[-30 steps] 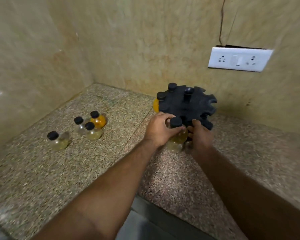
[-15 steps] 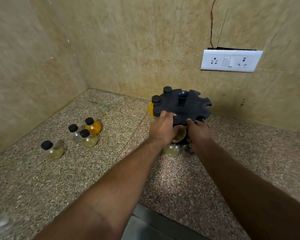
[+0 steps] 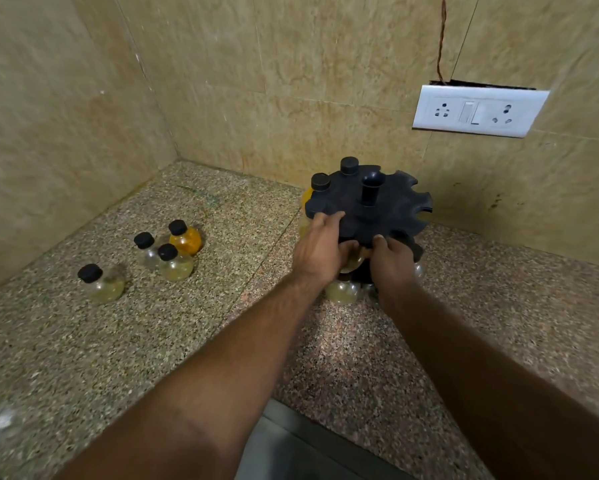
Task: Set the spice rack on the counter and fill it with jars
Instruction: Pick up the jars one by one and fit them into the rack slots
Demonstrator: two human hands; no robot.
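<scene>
A black round spice rack with a slotted top disc and a centre knob stands on the granite counter near the back wall. Two black-capped jars hang in its far-left slots, one with orange contents. At the rack's front, my left hand and my right hand close from both sides on a pale yellow jar just under the disc; its cap is hidden. Another pale jar sits on the lower tier below my hands. Several loose jars stand on the counter to the left.
Tiled walls meet in a corner at the back left. A white socket plate hangs on the wall above and right of the rack. The counter's front edge runs below my forearms.
The held jar's black cap stood in view at the rack's front slot a second ago; now it is out of sight under the disc. Both hands stay at the rack's front.
</scene>
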